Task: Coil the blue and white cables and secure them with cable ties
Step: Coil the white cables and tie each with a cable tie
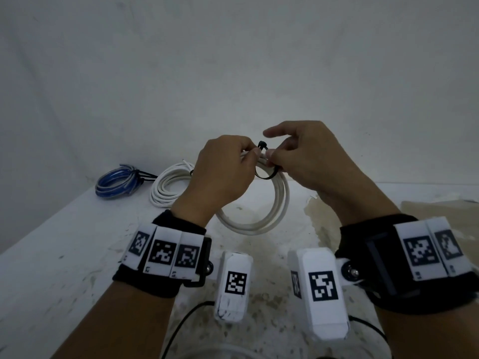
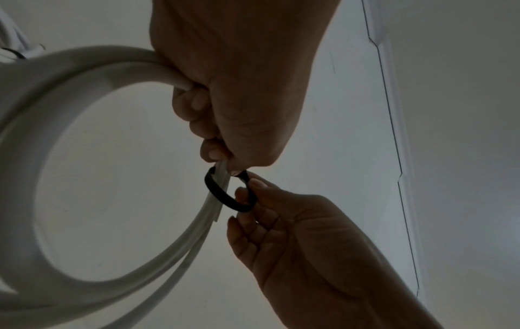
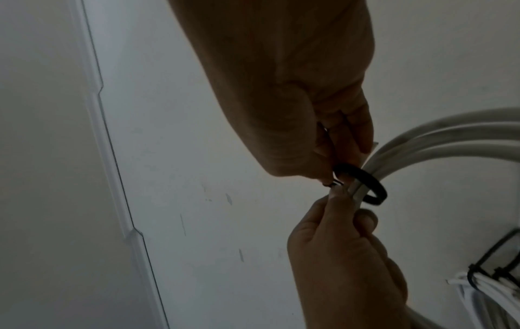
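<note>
Left hand [image 1: 220, 167] clenches the top of the white coil [image 1: 269, 216], held up over the table [image 1: 64, 242] so the turns stay bunched. Right hand [image 1: 305, 156] pinches the black tie [image 1: 267, 174], looped loose around the turns, probably to cinch it. Blue coil [image 1: 116, 183] and another white one [image 1: 168, 187] lie tied at far left.

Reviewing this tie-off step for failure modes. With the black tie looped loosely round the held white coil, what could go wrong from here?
1. The cable tie is a wide loop, not yet cinched; the white coil is gripped only by the left hand, so turns may spring apart if that grip eases.
2. A cut cable end lies right at the loop and could slip outside it.
3. The right hand pinches the tie with its fingers; a slip may let the loop open.
</note>
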`<state>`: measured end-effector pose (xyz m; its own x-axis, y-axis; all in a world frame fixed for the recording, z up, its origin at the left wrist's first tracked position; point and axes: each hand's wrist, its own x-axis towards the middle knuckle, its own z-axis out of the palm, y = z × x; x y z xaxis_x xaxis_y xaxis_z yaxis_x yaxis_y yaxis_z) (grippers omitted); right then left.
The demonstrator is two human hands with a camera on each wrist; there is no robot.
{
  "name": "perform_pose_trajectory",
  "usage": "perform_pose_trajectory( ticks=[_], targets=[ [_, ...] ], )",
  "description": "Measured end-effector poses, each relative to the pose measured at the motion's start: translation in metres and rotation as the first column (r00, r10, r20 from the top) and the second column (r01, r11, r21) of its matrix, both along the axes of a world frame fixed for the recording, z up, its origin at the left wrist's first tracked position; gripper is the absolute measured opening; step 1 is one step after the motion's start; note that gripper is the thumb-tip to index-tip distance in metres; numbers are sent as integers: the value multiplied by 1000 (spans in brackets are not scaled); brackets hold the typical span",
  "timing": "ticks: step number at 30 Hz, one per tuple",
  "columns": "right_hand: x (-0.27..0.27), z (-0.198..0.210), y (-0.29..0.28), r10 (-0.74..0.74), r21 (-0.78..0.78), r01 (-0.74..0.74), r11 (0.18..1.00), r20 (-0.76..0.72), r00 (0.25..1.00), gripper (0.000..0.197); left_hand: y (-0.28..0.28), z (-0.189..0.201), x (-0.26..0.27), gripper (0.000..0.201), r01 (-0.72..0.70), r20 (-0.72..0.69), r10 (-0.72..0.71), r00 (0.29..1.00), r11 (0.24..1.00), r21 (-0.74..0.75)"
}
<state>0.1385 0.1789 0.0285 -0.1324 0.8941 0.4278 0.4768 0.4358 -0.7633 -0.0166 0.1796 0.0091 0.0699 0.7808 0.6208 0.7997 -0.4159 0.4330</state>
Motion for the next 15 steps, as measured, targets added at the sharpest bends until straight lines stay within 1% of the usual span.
perform_pose_trajectory(
  ticks=[2, 5, 9, 12, 15],
  targets=[
    [-1, 0, 0, -10, -16, 10, 1000, -7, 1000, 30, 0, 0, 0, 21, 1, -21, 0, 1000, 1000, 15],
    [-3, -1, 1, -62, -15, 62, 998, -20, 998, 28, -1, -2, 3, 21, 6, -44, -4, 999, 1000, 29],
    [0, -3, 2, -74, -55, 72, 996, -46, 996, 29, -2, -5, 8, 22, 51, -38, -50, 998, 998, 21],
    [1, -3, 3, -81, -32, 80, 996, -40, 996, 19, -3, -6, 10, 28, 69, -48, -68, 997, 997, 30],
    [0, -3, 4, -71, -42, 67, 997, -92, 993, 8, -4, -6, 8, 31, 83, -26, -82, 996, 996, 37]
  ],
)
